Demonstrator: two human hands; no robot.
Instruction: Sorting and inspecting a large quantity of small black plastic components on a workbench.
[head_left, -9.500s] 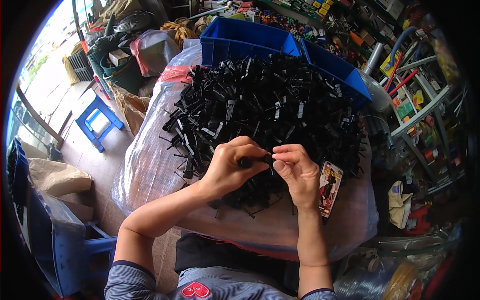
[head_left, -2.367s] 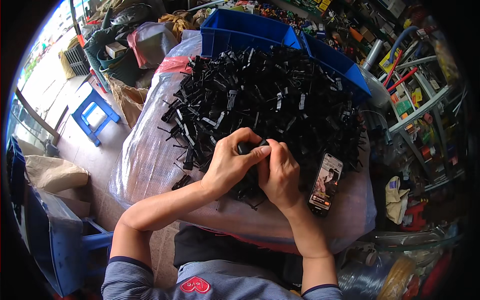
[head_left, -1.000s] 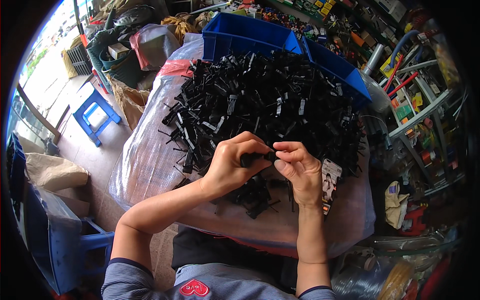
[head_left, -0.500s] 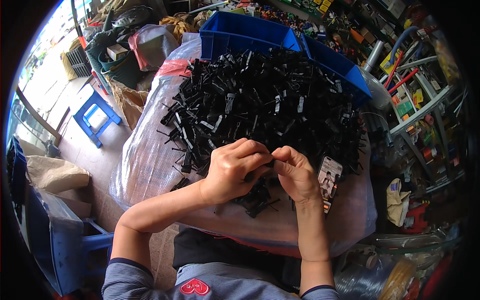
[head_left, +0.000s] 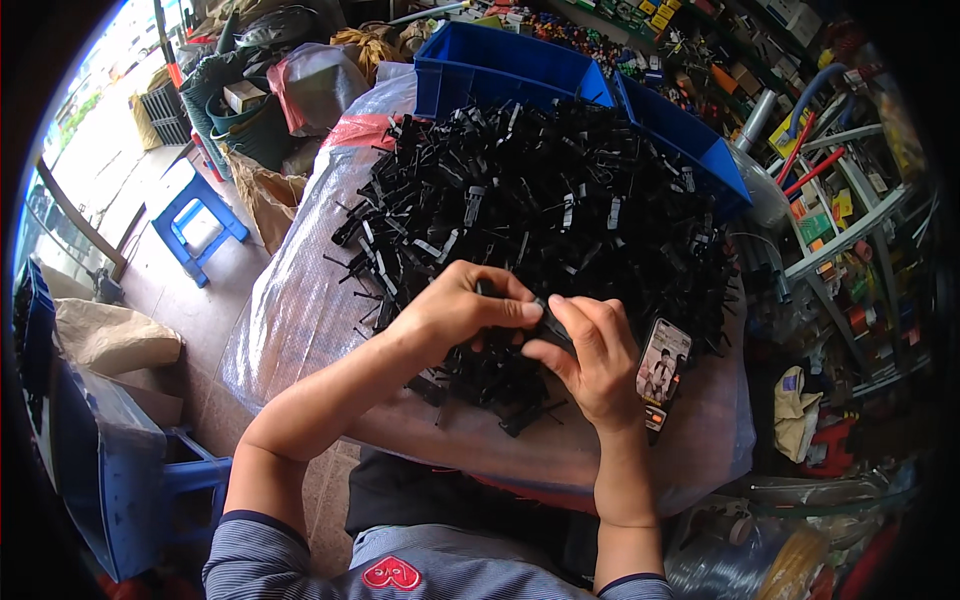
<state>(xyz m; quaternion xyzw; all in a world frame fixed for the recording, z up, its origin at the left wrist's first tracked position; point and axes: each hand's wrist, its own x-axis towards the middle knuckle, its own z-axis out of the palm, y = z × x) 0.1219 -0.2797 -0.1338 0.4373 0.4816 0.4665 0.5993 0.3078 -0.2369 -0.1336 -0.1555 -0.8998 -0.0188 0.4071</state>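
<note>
Left grip curled; right grip half-spread

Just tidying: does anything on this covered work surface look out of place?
Perhaps the lit, black-edged rectangular smartphone, at the near right of the heaped black plastic parts: it isn't one of them.

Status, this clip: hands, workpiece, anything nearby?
Left hand gripping small black plastic piece; right hand at its end, contact unclear. Heap of black plastic parts beneath and beyond. Black rectangular phone, screen lit, beside right hand.

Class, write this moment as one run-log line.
left hand: holds black part; right hand: at part, grip unclear; black pile: beneath and beyond hands; phone: lit, beside right hand; blue bins: beyond pile
</note>
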